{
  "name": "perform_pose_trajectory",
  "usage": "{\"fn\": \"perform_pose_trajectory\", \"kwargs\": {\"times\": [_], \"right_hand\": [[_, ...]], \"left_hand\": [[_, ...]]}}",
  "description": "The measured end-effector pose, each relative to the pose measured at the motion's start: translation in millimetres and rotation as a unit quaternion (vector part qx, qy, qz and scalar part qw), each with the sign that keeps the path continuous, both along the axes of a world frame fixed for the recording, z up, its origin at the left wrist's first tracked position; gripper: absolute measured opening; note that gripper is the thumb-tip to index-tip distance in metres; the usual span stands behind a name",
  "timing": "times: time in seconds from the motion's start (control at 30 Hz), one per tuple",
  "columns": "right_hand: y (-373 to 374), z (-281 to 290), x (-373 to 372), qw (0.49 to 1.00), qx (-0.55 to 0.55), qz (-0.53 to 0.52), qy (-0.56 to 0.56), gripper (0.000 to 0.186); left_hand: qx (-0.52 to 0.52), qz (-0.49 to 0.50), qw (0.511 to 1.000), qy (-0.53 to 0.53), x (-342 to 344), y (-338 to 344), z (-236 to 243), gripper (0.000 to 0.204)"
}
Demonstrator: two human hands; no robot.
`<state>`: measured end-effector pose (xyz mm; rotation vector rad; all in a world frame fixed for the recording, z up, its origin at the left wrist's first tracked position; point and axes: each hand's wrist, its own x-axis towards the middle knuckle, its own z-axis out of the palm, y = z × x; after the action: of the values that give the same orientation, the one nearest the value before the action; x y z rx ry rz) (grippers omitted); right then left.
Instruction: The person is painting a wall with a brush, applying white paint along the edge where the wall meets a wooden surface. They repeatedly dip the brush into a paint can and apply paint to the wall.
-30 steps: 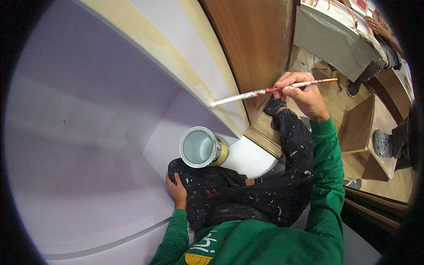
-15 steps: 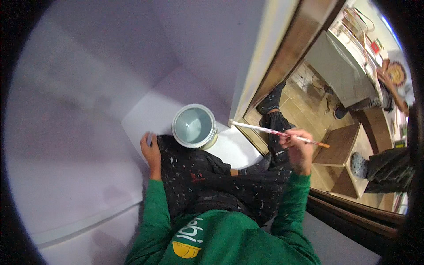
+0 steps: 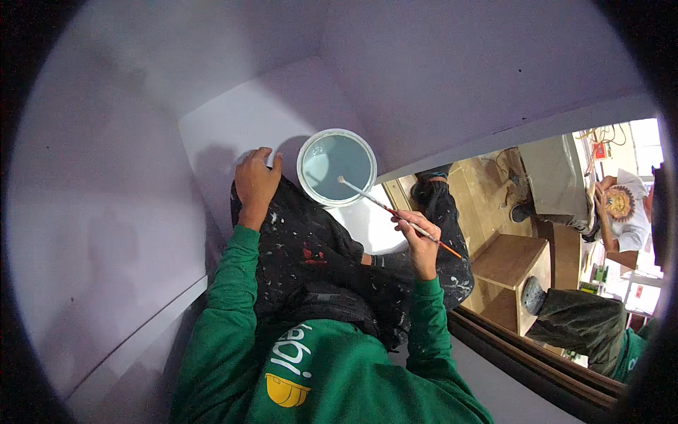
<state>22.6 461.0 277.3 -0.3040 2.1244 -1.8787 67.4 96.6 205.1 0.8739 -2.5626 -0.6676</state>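
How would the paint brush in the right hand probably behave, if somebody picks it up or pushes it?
The paint brush is probably light: it is thin, and the right hand holds it with the fingers. Its handle seems stiff, running straight without visible sag. Laid flat and pushed, it might roll, being so slim.

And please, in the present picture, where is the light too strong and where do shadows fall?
Head view, centre: the white surface below the bucket looks nearly overexposed; head view, far right: the background is washed out; head view, left: a soft shadow lies beside the left hand.
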Motion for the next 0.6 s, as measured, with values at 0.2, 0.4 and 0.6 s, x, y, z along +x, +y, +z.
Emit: {"fn": "perform_pose_trajectory", "kwargs": {"times": [0.2, 0.4, 0.6], "right_hand": [[20.5, 47.2, 7.3, 0.995, 0.081, 0.012, 0.059, 0.017], [9.4, 92.2, 12.0, 0.985, 0.146, -0.002, 0.088, 0.016], [-80.4, 105.9, -38.9, 0.924, 0.193, 0.211, 0.253, 0.021]], "left_hand": [[-0.012, -0.012, 1.0, -0.026, -0.2, -1.4, 4.6, 0.032], [-0.008, -0.008, 0.999, -0.036, -0.8, 0.1, 8.6, 0.032], [-0.013, -0.002, 1.0, -0.022, -1.7, -1.6, 6.0, 0.032]]}}
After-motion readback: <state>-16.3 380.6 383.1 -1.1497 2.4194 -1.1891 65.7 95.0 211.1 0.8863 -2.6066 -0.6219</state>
